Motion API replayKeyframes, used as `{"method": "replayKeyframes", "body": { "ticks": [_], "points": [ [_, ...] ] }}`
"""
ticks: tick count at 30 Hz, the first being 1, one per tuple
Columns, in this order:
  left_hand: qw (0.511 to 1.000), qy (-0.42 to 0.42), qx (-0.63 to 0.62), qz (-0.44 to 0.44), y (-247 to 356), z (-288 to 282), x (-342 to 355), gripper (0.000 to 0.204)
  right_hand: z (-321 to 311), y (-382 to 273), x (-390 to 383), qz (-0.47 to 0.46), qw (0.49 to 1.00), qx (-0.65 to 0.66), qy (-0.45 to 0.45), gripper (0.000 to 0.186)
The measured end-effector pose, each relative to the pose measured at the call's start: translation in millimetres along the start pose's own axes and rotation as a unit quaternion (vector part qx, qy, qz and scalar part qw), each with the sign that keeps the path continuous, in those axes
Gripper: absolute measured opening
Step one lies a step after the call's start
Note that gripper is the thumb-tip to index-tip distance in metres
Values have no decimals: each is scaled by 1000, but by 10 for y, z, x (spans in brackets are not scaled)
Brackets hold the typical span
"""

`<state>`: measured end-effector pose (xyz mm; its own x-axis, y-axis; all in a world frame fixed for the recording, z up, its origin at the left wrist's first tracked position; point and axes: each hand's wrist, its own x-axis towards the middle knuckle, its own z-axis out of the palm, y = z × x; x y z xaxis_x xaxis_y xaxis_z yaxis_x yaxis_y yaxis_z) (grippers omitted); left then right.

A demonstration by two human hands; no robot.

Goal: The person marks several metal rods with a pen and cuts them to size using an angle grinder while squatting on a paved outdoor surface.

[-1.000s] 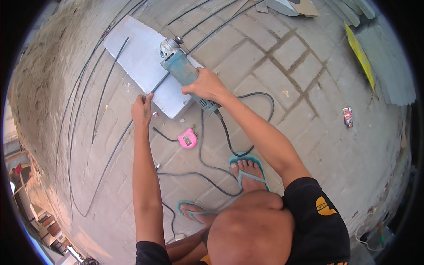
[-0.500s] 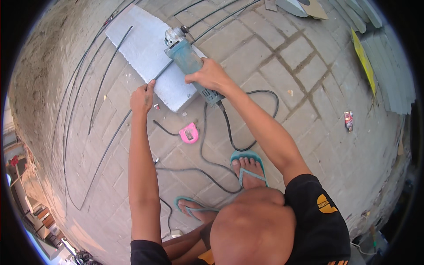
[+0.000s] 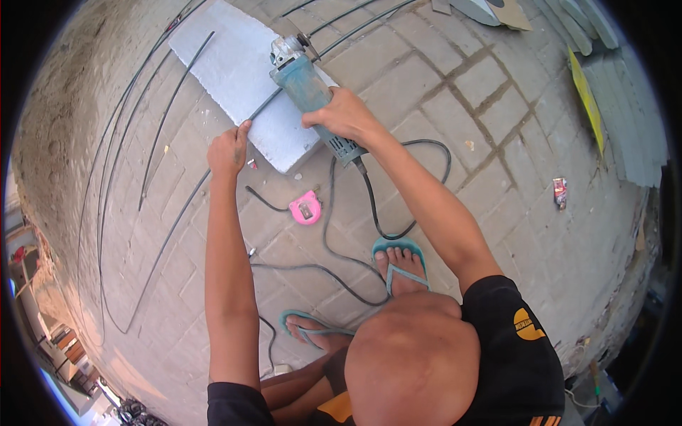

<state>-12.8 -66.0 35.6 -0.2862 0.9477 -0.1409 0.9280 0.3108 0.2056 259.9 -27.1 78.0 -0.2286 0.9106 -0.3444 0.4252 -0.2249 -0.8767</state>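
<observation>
A bank of loose brown sand (image 3: pixel 46 121) rises at the far left, and beside it long, thin, dark metal rods (image 3: pixel 101 213) curve over the grey paving blocks (image 3: pixel 177 284). Next comes a shorter, straight dark rod (image 3: pixel 160 128), its upper end lying over a flat, white, rectangular block (image 3: pixel 234 57). The left hand (image 3: pixel 229 148) is at the near left edge of this block, its thumb and curled fingers gripping a slim, dark grey metal rod (image 3: pixel 264 106), which crosses the block's top and passes beneath a teal angle grinder with a silver metal head (image 3: pixel 304 84). Below the block, a rounded pink tape measure (image 3: pixel 306 207) lies on the paving, a short dark strip reaching its left side. The right hand (image 3: pixel 344 117) is wrapped round the grinder's body, thumb on the left side; the other fingers are mostly hidden. Whether the grinder's disc touches the rod cannot be told. A black power cord (image 3: pixel 369 195) loops from its rear end. Farther right lie a small red wrapper (image 3: pixel 560 193), a narrow yellow strip (image 3: pixel 586 103) and stacked grey sheets (image 3: pixel 632 121).
</observation>
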Motion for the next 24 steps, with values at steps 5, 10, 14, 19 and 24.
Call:
{"method": "replayKeyframes", "body": {
  "ticks": [5, 10, 14, 19, 24],
  "points": [
    [1000, 5, 5, -3, 3, 1, -6, 64, 3, -8, -4, 4, 1000, -2, 0, 64],
    [1000, 4, 5, -4, 32, -7, -11, 66, -8, -8, -7, -1, 1000, 2, -3, 63],
    [1000, -2, 0, -3, 33, -14, -7, 66, 6, -11, 10, 4, 1000, -6, -4, 63],
    [1000, -2, 6, -12, 30, -8, -8, 66, 21, -23, 3, 2, 1000, -19, 14, 60],
    [1000, 9, 12, -4, 6, 21, 0, 66, 18, -10, 31, 5, 1000, -18, 0, 59]
  ]
}}
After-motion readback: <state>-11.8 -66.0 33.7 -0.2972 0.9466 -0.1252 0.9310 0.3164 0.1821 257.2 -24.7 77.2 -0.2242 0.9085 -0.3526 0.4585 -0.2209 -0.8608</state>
